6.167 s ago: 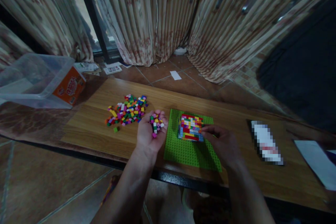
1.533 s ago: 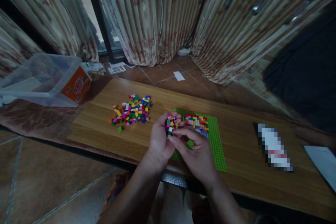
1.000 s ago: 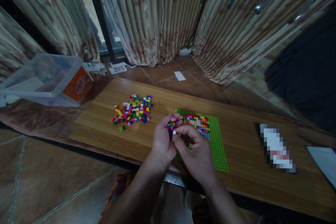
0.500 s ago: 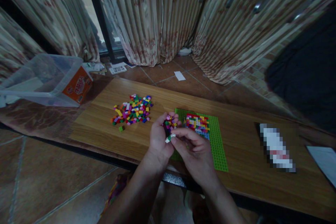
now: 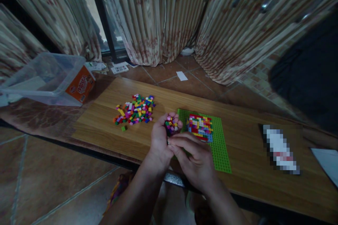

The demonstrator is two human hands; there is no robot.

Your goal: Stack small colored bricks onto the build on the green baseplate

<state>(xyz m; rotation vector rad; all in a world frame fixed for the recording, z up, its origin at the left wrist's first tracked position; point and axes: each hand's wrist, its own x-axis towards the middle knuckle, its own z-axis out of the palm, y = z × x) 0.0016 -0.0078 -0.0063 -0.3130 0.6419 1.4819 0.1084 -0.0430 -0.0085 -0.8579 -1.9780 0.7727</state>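
My left hand point(image 5: 159, 137) is cupped palm up around a handful of small toy bricks point(image 5: 172, 124) in mixed colours. Over its palm, my right hand point(image 5: 196, 156) pinches with thumb and forefinger; a sliver of something white shows at the fingertips, the rest hidden. Behind my right hand lies a green studded baseplate point(image 5: 221, 147). A block of many-coloured bricks point(image 5: 200, 124) is built up on it. To the left, a loose pile of bricks point(image 5: 138, 109) is spread on the wooden table, with a single green brick point(image 5: 124, 128) lying apart.
A clear plastic bin point(image 5: 50, 93) with an orange label stands at the table's left end. On the right lie a blurred-out packet point(image 5: 281, 149) and a white sheet point(image 5: 326, 161). Curtains point(image 5: 145, 24) hang beyond the table, and a dark shape point(image 5: 306, 63) fills the right edge.
My right fingertips have drawn down and left toward my left palm's heel. The white and green bricks seen at them before are now mostly covered. The view has shifted slightly.
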